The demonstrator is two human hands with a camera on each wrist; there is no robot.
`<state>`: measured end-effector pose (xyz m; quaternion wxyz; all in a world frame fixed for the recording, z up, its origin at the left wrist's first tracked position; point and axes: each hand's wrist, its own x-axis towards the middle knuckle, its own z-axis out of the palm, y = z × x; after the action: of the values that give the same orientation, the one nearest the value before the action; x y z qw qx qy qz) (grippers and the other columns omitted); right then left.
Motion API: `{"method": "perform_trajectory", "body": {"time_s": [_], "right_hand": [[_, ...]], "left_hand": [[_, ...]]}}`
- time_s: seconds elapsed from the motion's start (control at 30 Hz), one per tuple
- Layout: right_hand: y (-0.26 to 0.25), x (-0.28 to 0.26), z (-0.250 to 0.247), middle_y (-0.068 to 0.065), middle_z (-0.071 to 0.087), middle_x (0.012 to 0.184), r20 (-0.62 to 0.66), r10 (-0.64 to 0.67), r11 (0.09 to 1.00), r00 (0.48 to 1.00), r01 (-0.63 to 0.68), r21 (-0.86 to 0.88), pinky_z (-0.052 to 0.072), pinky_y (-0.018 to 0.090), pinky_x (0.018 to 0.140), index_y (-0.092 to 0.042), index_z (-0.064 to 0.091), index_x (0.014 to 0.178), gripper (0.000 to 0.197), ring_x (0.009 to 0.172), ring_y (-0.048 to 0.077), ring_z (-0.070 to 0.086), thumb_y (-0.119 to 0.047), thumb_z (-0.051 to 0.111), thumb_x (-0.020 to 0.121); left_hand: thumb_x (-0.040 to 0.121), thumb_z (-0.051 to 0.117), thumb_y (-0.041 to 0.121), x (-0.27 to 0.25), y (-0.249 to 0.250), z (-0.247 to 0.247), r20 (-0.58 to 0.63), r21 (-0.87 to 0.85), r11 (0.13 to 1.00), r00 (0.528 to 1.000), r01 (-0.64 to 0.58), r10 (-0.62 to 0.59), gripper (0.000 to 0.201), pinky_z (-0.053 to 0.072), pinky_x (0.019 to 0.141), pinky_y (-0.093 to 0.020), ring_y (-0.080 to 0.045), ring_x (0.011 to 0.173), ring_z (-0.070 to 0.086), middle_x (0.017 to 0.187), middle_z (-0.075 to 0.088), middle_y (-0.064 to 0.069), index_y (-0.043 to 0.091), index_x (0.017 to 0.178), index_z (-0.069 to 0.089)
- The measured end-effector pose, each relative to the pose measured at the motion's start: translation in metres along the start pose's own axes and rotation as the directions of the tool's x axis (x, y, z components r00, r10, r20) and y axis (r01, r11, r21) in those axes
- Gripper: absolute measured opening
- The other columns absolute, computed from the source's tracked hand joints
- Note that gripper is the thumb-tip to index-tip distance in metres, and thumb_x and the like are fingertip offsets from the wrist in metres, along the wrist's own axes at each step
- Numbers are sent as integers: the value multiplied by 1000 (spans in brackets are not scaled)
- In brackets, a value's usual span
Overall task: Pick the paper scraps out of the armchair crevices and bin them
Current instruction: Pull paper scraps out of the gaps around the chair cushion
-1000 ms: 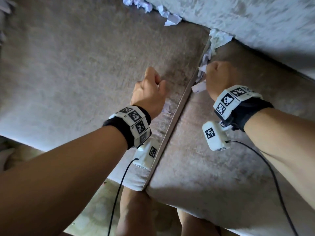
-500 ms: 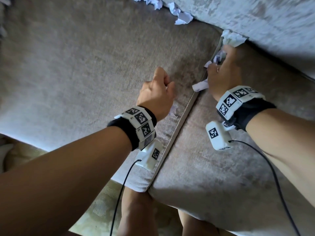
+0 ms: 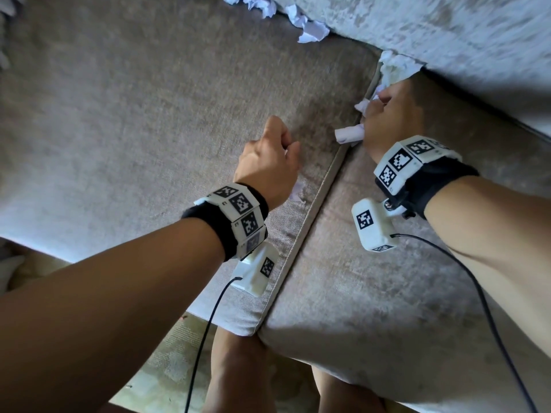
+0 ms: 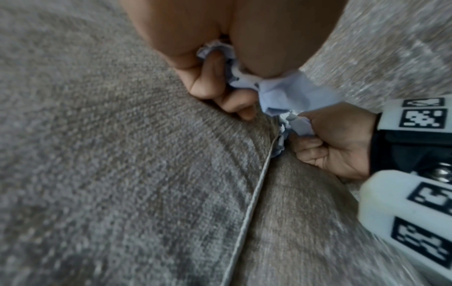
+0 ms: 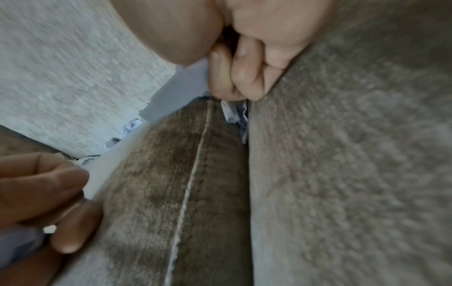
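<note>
White paper scraps [image 3: 365, 104] are wedged in the crevice [image 3: 325, 186] between two grey-brown seat cushions. My right hand [image 3: 387, 120] is at that crevice near the back, fingers curled, pinching scraps [image 4: 298, 123]; a rolled scrap [image 3: 348, 135] sticks out beside its knuckles. My left hand [image 3: 268, 159] hovers over the left cushion as a fist gripping crumpled pale paper [image 4: 281, 91]. A bigger wad [image 3: 396, 67] sits in the corner where the crevice meets the backrest. In the right wrist view more scraps [image 5: 232, 114] lie in the gap under my curled fingers [image 5: 234, 77].
More crumpled scraps [image 3: 310, 31] line the crevice under the backrest [image 3: 447, 34] at the top. The left cushion [image 3: 134, 129] and right cushion [image 3: 387, 293] fill the view. My knees [image 3: 238, 377] and a pale rug [image 3: 167, 368] show below the seat front. No bin is in view.
My right hand has moved up the crevice toward the corner wad, still holding scraps. The left fist has stayed over the left cushion.
</note>
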<state>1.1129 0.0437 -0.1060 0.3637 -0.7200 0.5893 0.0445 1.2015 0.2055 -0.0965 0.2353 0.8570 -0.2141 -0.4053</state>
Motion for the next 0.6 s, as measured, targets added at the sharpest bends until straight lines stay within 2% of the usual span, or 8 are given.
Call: {"method": "perform_trajectory", "body": {"time_s": [0.07, 0.17, 0.23, 0.33, 0.4, 0.47, 0.53, 0.6], "right_hand": [[5, -4, -6, -3, 60, 101, 4, 3, 1000, 1000, -4, 16, 29, 12, 58, -11, 55, 116, 25, 83, 14, 53, -21, 42, 96], [14, -14, -16, -11, 50, 90, 20, -33, 994, 999, 30, 103, 27, 16, 62, -13, 52, 109, 18, 84, 10, 46, -17, 42, 94], [19, -21, -21, -14, 47, 81, 18, -71, 986, 997, 68, 153, 31, 20, 64, -17, 50, 97, 9, 82, 10, 45, -15, 42, 92], [25, -34, -29, -14, 48, 80, 9, -118, 963, 993, 113, 244, 40, 24, 70, -18, 46, 90, 4, 84, 13, 49, -14, 44, 91], [27, -44, -35, -12, 51, 80, -16, -156, 948, 988, 154, 280, 46, 34, 75, -23, 46, 87, 5, 84, 16, 54, -18, 45, 89], [28, -56, -43, -11, 55, 81, -35, -161, 937, 986, 164, 309, 49, 39, 76, -25, 46, 85, 7, 83, 17, 57, -20, 46, 89], [28, -70, -53, -8, 56, 83, -54, -160, 932, 986, 169, 320, 48, 37, 74, -23, 47, 87, 6, 82, 18, 57, -18, 47, 91], [26, -87, -68, -3, 58, 89, -68, -167, 934, 984, 180, 307, 48, 34, 73, -23, 48, 89, 7, 83, 20, 58, -17, 47, 93]], "left_hand": [[98, 44, 33, -1, 1, 0, -11, 6, 1000, 1000, -2, 2, 10, 59, 57, -44, -25, 72, 67, 84, 67, -3, 25, 93, 42], [98, 43, 34, -5, 6, -1, -35, 35, 999, 999, -7, 8, 10, 58, 61, -45, -26, 75, 66, 85, 66, -4, 25, 94, 42], [99, 43, 32, -7, 11, -1, -45, 35, 999, 999, -1, 2, 10, 57, 62, -44, -24, 77, 63, 85, 65, -4, 23, 96, 43], [99, 42, 34, -12, 19, -1, -46, 60, 998, 999, -4, 6, 11, 55, 64, -42, -21, 83, 57, 87, 67, -2, 24, 98, 43], [99, 44, 33, -14, 27, -1, -39, 39, 999, 998, -38, 39, 11, 54, 59, -35, -18, 78, 63, 81, 69, 3, 23, 96, 44], [99, 46, 33, -18, 37, -2, -23, 45, 998, 998, -53, 54, 11, 48, 56, -26, -11, 77, 63, 78, 70, 7, 22, 96, 46], [99, 47, 35, -24, 44, -4, -3, 48, 997, 998, -62, 63, 13, 52, 62, -31, -10, 82, 60, 75, 70, 9, 23, 94, 49], [97, 48, 38, -34, 54, -10, 15, 60, 995, 997, -75, 74, 15, 56, 70, -39, -18, 86, 61, 71, 69, 12, 27, 89, 51]]}}
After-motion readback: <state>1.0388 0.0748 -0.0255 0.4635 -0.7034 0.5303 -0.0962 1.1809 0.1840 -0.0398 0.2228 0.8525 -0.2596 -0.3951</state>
